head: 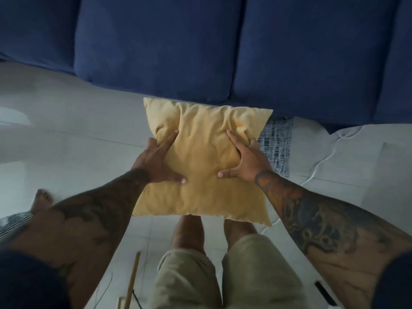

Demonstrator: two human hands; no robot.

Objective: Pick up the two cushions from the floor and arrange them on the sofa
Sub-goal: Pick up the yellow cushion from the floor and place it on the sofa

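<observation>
Head view, arms: both bare and tattooed, stretched forward and down from the bottom corners, converging on the yellow cushion (201, 161).
Left hands pose: left hand (156, 161) on the cushion's left edge, palm pressed to the fabric, thumb pointing inward across the face, fingers wrapped round the side.
Right hands pose: right hand (244, 162) mirrored on the right edge, thumb pointing inward, index finger laid up along the face, remaining fingers behind the edge.
Grip state: both hands closed on the yellow cushion, fabric bunched and creased between the two thumbs.
Cushion place: held in the air in front of the body, above the knees and the pale tiled floor (73, 139), top edge overlapping the front of the blue sofa (156, 45).
Cushion facing: broad face turned up toward the camera, roughly square, slightly taller than wide, long axis running from the body toward the sofa, top corners pointing at the seat cushions.
Second cushion: patterned blue-and-white cushion (277, 143) partly hidden behind the right side of the yellow one, down by the sofa base; resting surface not clear.
Floor extras: white cable (323, 159) trailing at the right, wooden stick (132, 282) near the bottom edge.
</observation>
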